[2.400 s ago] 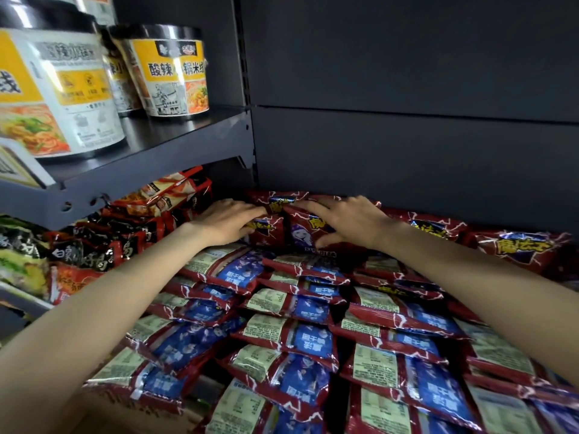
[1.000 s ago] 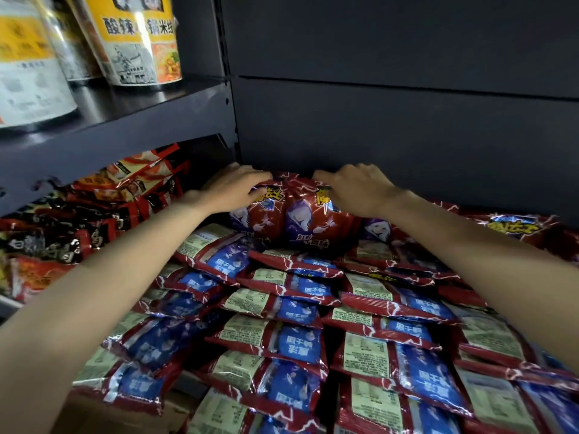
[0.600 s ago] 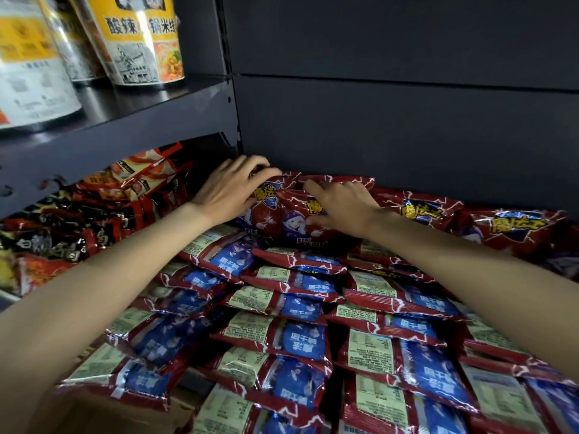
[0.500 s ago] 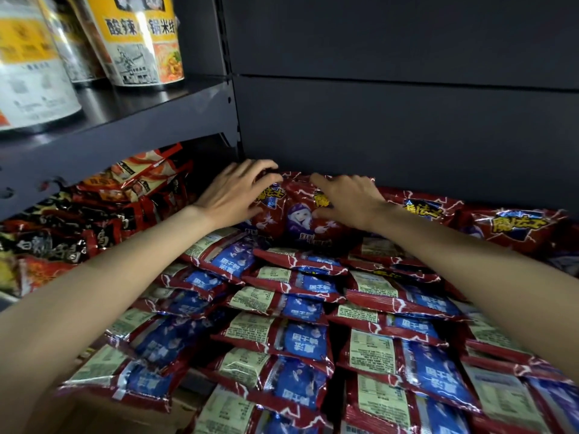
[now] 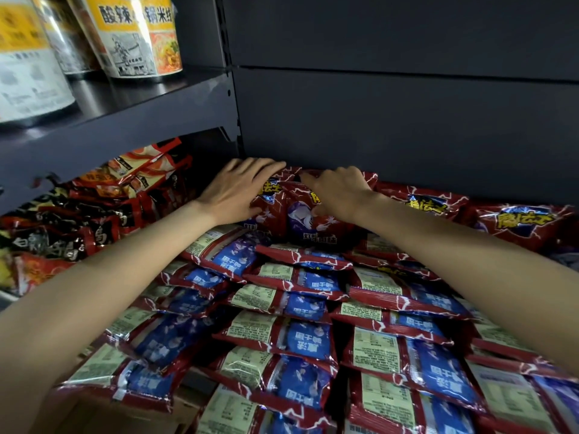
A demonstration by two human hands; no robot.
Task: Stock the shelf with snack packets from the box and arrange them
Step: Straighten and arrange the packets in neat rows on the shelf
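Both hands are up at the back of the shelf: left hand (image 5: 238,190) lies flat, fingers spread, on a glossy red upright snack packet (image 5: 269,203), and right hand (image 5: 340,192) presses the red packet with a purple cartoon figure (image 5: 308,219) beside it. Neither hand closes around anything. In front, rows of red-and-blue foil packets (image 5: 300,336) lie overlapped, backs up. Yellow-labelled noodle tubs (image 5: 138,36) stand on the dark metal upper shelf (image 5: 150,120).

Two hands were visible, the left hand (image 5: 233,194) and the right hand (image 5: 340,192). Three noodle tubs (image 5: 138,36) stood on the upper shelf (image 5: 150,98). Four upright packets (image 5: 429,206) lined the back row; flat packets (image 5: 282,336) were too numerous to count.
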